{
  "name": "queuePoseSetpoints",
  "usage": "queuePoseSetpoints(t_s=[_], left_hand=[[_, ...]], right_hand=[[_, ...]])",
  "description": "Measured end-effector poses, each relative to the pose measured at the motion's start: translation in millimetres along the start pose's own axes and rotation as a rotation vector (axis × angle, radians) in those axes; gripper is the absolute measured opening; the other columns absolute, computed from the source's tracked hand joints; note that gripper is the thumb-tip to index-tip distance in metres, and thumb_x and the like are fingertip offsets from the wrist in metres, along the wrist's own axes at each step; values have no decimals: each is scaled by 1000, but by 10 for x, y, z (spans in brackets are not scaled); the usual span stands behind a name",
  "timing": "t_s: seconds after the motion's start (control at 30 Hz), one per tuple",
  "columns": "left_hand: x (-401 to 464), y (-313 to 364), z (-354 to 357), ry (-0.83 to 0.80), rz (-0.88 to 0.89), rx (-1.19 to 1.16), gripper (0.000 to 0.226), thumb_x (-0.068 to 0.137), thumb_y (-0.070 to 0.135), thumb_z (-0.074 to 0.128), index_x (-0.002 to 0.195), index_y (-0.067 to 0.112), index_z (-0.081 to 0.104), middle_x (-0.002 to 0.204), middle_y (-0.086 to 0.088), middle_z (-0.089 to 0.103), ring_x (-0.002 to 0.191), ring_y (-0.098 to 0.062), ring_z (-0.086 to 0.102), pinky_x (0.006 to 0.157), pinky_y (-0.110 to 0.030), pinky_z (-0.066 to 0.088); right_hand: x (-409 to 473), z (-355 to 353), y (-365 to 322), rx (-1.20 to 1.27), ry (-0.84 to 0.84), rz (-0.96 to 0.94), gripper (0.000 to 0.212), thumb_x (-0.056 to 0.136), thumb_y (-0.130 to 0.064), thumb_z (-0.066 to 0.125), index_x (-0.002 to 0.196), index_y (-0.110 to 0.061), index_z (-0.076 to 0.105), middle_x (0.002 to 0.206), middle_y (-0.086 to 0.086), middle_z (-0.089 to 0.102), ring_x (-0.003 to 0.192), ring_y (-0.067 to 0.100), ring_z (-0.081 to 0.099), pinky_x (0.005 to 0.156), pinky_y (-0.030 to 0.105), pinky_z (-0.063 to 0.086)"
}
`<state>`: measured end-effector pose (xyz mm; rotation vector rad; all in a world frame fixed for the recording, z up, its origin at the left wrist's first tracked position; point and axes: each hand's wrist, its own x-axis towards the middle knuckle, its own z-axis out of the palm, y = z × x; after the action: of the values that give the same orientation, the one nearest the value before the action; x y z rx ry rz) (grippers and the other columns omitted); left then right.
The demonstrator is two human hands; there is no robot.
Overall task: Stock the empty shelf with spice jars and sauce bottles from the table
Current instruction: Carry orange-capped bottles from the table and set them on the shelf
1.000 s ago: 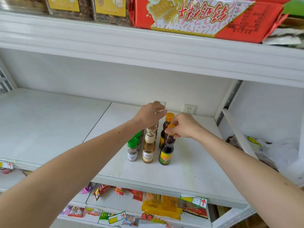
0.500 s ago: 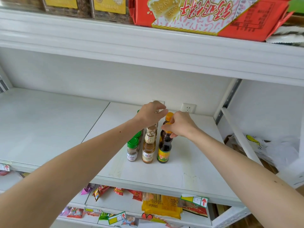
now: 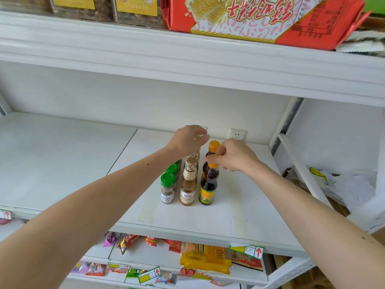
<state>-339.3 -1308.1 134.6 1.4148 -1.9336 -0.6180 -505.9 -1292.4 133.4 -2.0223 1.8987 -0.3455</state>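
Note:
On the white shelf (image 3: 239,215) stand three short rows of goods. Spice jars with green lids (image 3: 168,188) are on the left, amber bottles (image 3: 188,189) in the middle, dark sauce bottles with orange caps (image 3: 208,185) on the right. My left hand (image 3: 187,140) is closed over the top of a rear amber bottle, whose cap it hides. My right hand (image 3: 236,156) pinches the orange cap of the front dark sauce bottle; a second dark bottle (image 3: 214,147) stands just behind it.
A wall socket (image 3: 237,134) sits behind the bottles. The shelf above carries a red biscuit box (image 3: 260,17) and clear tubs. Snack packets (image 3: 205,259) fill the shelves below. A slanted shelf upright (image 3: 288,119) and plastic bags (image 3: 343,184) are at the right.
My right hand has shifted the front dark sauce bottle slightly back and left, closer to the amber bottle. My left hand has stayed on the rear amber bottle.

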Motion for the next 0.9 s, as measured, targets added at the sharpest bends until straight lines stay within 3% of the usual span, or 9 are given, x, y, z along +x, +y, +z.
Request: queuePoseSetpoints(t_s=[0.13, 0.27, 0.53, 0.8, 0.9], left_hand=[[1, 8, -35, 1, 16, -5, 37, 96, 31, 55, 128, 14, 61, 137, 3, 56, 122, -14, 54, 91, -17, 36], [-26, -2, -4, -9, 27, -17, 36, 95, 32, 57, 125, 14, 62, 132, 1, 60, 120, -15, 55, 91, -19, 37], [-30, -10, 0, -32, 41, -16, 35, 95, 32, 56, 124, 14, 63, 126, 0, 63, 114, -16, 57, 90, -23, 42], [-17, -18, -6, -37, 38, -15, 35, 95, 32, 56, 124, 13, 63, 126, -1, 63, 116, -16, 57, 91, -24, 43], [-19, -18, -13, -41, 35, -10, 35, 95, 32, 56, 124, 13, 62, 128, -1, 62, 117, -16, 56, 91, -23, 41]], right_hand=[[-65, 8, -41, 20, -90, -42, 56, 72, -49, 75, 117, -21, 58, 106, 1, 62, 78, 22, 70, 72, 43, 61], [-85, 95, -107, -24, -90, -84, 32, 85, -27, 69, 112, -11, 60, 99, 11, 65, 73, 23, 71, 69, 36, 60], [-130, 76, -132, -40, -105, -62, 28, 88, -21, 67, 107, -3, 59, 83, 8, 59, 71, 22, 71, 71, 36, 58], [-118, 88, -135, -81, -130, -71, 38, 88, -28, 67, 120, -11, 54, 88, 6, 58, 62, 15, 65, 57, 26, 52], [-132, 78, -135, -95, -144, -69, 42, 88, -31, 67, 123, -13, 52, 91, 5, 58, 65, 15, 64, 60, 28, 54]])
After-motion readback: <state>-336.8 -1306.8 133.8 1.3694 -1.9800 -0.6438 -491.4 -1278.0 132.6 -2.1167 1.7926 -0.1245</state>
